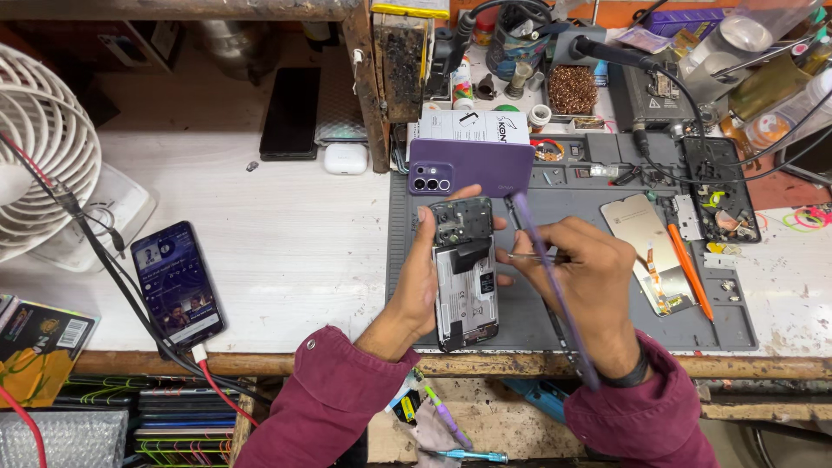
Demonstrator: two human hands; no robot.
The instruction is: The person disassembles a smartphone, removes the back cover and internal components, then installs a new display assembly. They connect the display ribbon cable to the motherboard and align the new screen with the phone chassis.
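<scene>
Both hands are busy over the grey repair mat (607, 325) on the white workbench (286, 251) — left hand (422, 286) is wrapped around the side of an opened phone (465, 277), back cover off, battery and board showing, held just above the mat's left half. Right hand (594, 282) is closed on a thin purple tool (555, 286) that runs diagonally past the wrist, and it's also pinching fine metal tweezers (530, 257) whose tips point at the phone's right edge. Behind the phone the purple back cover (472, 166) stands propped up. Off to the right on the mat lie a loose screen panel (650, 251) and an orange-handled tool (691, 273). Far left, another phone (178, 284) sits lit up, cable plugged in.
</scene>
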